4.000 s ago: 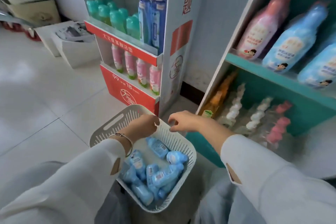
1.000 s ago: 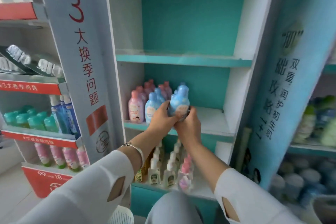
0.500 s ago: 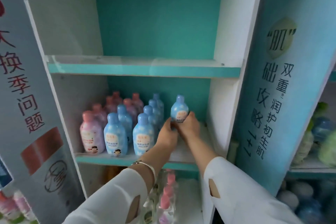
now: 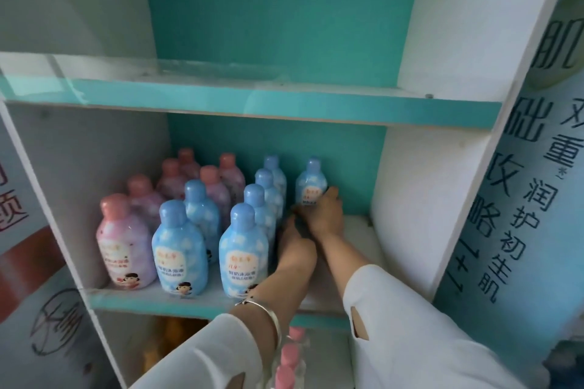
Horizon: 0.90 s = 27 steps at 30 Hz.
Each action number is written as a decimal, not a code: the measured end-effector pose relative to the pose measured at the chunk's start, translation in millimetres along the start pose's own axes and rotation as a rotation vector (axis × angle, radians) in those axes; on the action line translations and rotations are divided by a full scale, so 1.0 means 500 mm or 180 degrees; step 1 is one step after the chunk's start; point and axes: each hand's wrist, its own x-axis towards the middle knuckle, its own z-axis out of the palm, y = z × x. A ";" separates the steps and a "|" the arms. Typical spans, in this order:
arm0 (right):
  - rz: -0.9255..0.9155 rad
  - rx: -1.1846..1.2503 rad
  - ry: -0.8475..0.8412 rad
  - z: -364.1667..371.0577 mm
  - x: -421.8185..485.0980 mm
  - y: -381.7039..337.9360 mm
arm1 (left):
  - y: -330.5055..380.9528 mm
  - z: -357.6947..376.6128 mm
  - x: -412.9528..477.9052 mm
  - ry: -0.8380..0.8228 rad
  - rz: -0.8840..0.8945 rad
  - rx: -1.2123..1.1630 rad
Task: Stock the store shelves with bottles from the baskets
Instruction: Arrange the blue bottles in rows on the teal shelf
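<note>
Bottle in hand: in the head view, a blue bottle point(image 4: 311, 181) stands upright deep on the middle shelf point(image 4: 360, 230), centre of the frame, just right of the blue row and near the teal back wall.
Right hand: the right hand point(image 4: 325, 218) curls its fingers point(image 4: 328, 196) round the bottle's lower half, under the label. The base looks down on the shelf, but the contact itself is hidden.
Left hand: the left hand point(image 4: 295, 246) reaches in beside the right one. Its fingers are hidden between the row and the other hand, so I cannot tell whether they are spread, pressed together or on the bottle.
Blue row: 4 blue bottles point(image 4: 243, 249) stand in file front to back, tight against the left wrist, and 2 more show in a file to their left.
Pink bottles: the pink bottles point(image 4: 124, 246) stand left of centre, well clear of both hands.
Risk 1: if the left forearm or its bracelet point(image 4: 265, 309) brushes the front blue bottle on the way out, these tall, narrow bottles could topple in a chain.
Risk 2: letting go before the base sits flat could tip the bottle into the row or against the back wall.
Risk 3: set apart from the row, it may end up out of line with its label turned away.
</note>
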 end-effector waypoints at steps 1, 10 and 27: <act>0.0011 -0.0036 -0.0040 -0.002 -0.003 -0.001 | 0.003 -0.003 -0.004 0.0060 -0.0123 -0.0164; -0.0213 -0.0380 -0.0433 -0.082 -0.103 -0.016 | 0.054 -0.057 -0.113 0.0037 0.0195 0.0539; -0.1689 -0.0654 -0.1279 -0.053 -0.471 -0.098 | 0.009 -0.385 -0.368 0.0645 0.0425 0.1193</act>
